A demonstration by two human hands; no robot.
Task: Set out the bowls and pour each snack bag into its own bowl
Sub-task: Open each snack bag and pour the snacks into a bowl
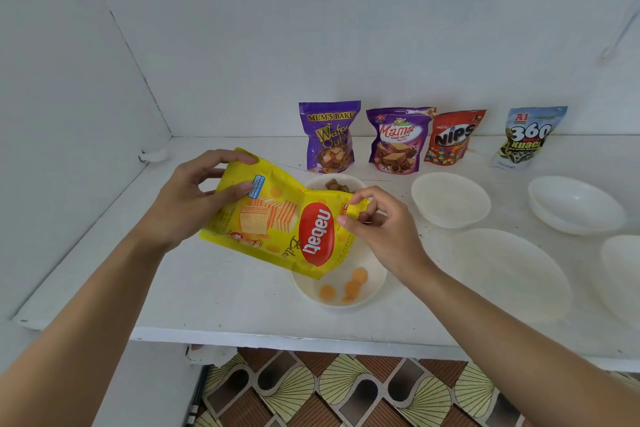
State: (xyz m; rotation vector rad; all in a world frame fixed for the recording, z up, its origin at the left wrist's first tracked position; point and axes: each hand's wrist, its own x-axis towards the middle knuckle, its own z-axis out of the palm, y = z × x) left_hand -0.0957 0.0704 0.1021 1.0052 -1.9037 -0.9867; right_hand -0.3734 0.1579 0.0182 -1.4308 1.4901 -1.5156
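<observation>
Left hand: the left hand (pixel 187 204) grips the raised end of the yellow bag (pixel 277 229), fingers (pixel 242 159) curled over its upper edge and thumb pressed on the printed face.
Right hand: the right hand (pixel 384 232) pinches the bag's top right corner, by the opening, between thumb and forefinger; the other fingers are loosely bent behind it.
Yellow bag: held in the air between both hands and tilted, its red logo turned sideways and its lowest corner hanging over the near bowl (pixel 372 274).
Near bowl: white, close to the front edge of the worktop (pixel 221 288), partly hidden under the bag; a few round orange pieces (pixel 353 286) lie in it.
Far bowl: the far bowl (pixel 318 180), also white, sits just behind the bag and holds brown pieces (pixel 337 186).
Other bowls: four more white bowls stand to the right, a small one (pixel 450 199), a second (pixel 576 204) beyond it, a wide one (pixel 509 274) nearer the front, and one (pixel 623 274) cut off by the frame edge.
Back row: four bags stand upright by the wall, from the left a purple wafer bag (pixel 329 137), a purple Mama bag (pixel 398 140), a red Nips bag (pixel 452 137) and, set apart, a pale Kuaci bag (pixel 526 137).
Setting: white worktop in a white corner; patterned floor (pixel 346 392) below.
</observation>
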